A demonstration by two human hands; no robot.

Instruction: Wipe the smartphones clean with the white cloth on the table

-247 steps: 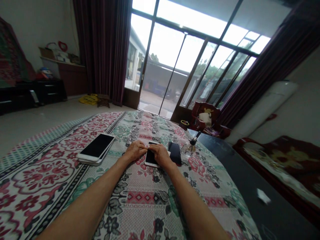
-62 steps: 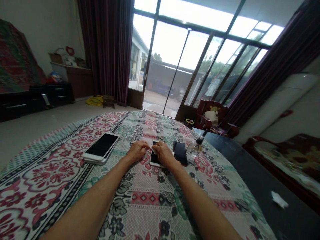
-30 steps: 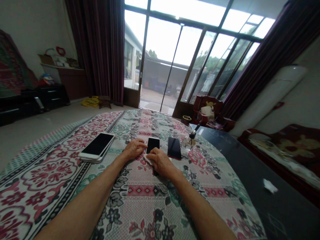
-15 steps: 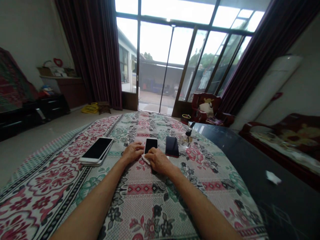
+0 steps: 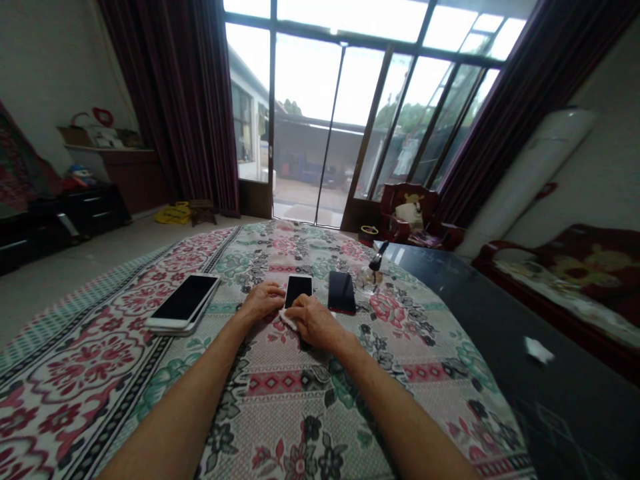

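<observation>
A white-framed smartphone (image 5: 299, 285) with a dark screen lies on the flowered tablecloth (image 5: 280, 413). My right hand (image 5: 316, 321) covers its near part, fingers closed on a white wipe (image 5: 288, 321) that shows beside the phone's lower left corner. At the phone's left edge, my left hand (image 5: 262, 301) rests with its fingers stretched out, holding nothing visible. Just right of these is a dark phone (image 5: 342, 291) with a reddish near edge. Further left, a large white-framed device (image 5: 186, 299) lies on top of another pale one.
Behind the dark phone stands a small clear jar (image 5: 371, 280) with a black brush-like piece (image 5: 379, 257) sticking up. A black table (image 5: 480, 320) adjoins on the right, with a crumpled white piece (image 5: 539, 350) on it. Beyond are glass doors (image 5: 310, 133) and wooden chairs.
The view has shifted slightly, so things sit a little further left. Both hands stay at the phone, the right still with the wipe; only slight hand movement shows.
</observation>
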